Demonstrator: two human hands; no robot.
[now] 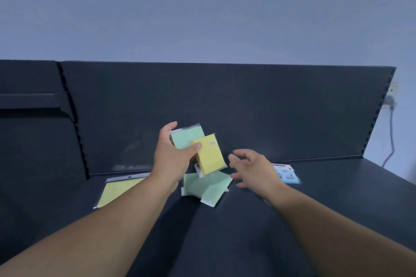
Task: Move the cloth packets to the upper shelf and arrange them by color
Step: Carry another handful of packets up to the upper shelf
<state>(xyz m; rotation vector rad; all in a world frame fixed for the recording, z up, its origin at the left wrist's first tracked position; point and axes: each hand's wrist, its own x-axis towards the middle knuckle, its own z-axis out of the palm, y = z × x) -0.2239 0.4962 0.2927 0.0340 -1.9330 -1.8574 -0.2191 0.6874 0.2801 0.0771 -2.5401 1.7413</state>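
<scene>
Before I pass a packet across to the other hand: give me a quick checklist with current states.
1. Left hand grips both the held green packet and the held yellow packet: ok.
2. Right hand open, holding nothing: ok.
3. Flat yellow packet lies alone at the left of the shelf: ok.
4. Flat green packets stacked squarely: not ok, they overlap askew.
5. Blue packet lies neatly: cannot tell, it is blurred and partly behind the right hand.

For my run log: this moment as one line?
left hand grips green packet and yellow packet | right hand open, empty | blue packet on shelf
</scene>
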